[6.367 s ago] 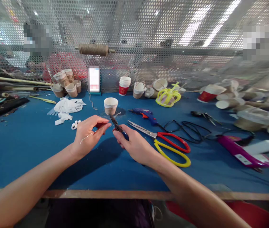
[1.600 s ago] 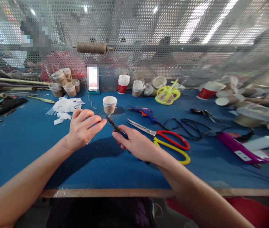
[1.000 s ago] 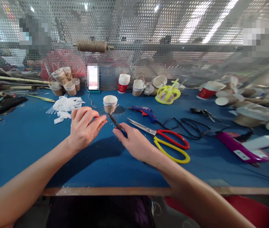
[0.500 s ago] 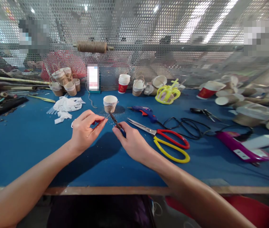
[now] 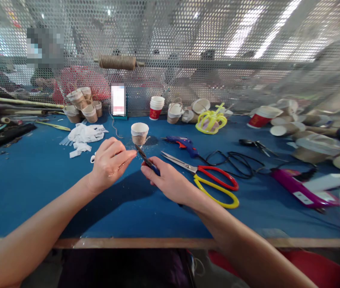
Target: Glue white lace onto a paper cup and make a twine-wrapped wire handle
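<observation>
My left hand [image 5: 108, 163] pinches a thin strand of beaded wire [image 5: 122, 165] between thumb and fingers, above the blue table [image 5: 38, 176]. My right hand [image 5: 168, 182] is closed round small blue-handled pliers [image 5: 146, 159], whose dark jaws point up and left at the strand's end. The two hands almost meet. Just behind the pliers' tip stands a small paper cup wrapped in twine [image 5: 139, 133].
Large red-and-yellow scissors [image 5: 209, 178] lie right of my right hand, beside a blue glue gun [image 5: 183, 143] with a black cable. White scraps [image 5: 84, 134], paper cups [image 5: 81, 104], a yellow crown [image 5: 212, 120] and a phone [image 5: 118, 100] sit further back. A perforated metal screen [image 5: 170, 48] closes the rear.
My left hand's fingers have curled and shifted along the strand, and the pliers' jaws stay at its end. Both hands hold roughly the same spot on the table.
</observation>
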`<state>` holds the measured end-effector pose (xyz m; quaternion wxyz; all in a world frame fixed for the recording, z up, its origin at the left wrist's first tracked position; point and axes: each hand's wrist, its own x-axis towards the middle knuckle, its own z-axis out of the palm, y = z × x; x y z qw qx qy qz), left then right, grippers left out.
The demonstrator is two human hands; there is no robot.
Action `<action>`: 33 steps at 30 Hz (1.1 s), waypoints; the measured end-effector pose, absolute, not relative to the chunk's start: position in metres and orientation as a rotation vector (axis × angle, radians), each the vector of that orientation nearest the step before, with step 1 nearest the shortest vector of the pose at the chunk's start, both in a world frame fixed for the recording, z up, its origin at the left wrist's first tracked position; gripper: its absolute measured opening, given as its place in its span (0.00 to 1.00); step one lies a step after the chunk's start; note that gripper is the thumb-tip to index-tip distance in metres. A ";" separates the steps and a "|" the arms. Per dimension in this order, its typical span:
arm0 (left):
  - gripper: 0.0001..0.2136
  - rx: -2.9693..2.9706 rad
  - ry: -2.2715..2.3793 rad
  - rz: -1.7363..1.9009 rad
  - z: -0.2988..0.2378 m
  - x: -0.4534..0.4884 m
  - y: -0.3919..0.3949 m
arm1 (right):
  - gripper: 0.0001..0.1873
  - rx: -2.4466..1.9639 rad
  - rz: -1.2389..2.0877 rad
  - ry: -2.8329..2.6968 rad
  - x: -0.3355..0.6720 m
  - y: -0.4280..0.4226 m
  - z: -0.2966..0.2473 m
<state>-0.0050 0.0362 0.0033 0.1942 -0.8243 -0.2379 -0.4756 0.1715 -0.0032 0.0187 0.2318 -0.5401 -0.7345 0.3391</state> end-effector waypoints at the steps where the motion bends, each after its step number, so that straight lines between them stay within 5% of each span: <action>1: 0.03 -2.328 -0.660 -1.342 0.004 -0.006 0.036 | 0.11 -1.476 0.934 -2.023 0.172 -0.003 0.020; 33: 0.02 -2.390 -0.957 -1.736 0.005 0.002 0.023 | 0.11 -1.496 0.652 -1.892 0.162 -0.009 0.012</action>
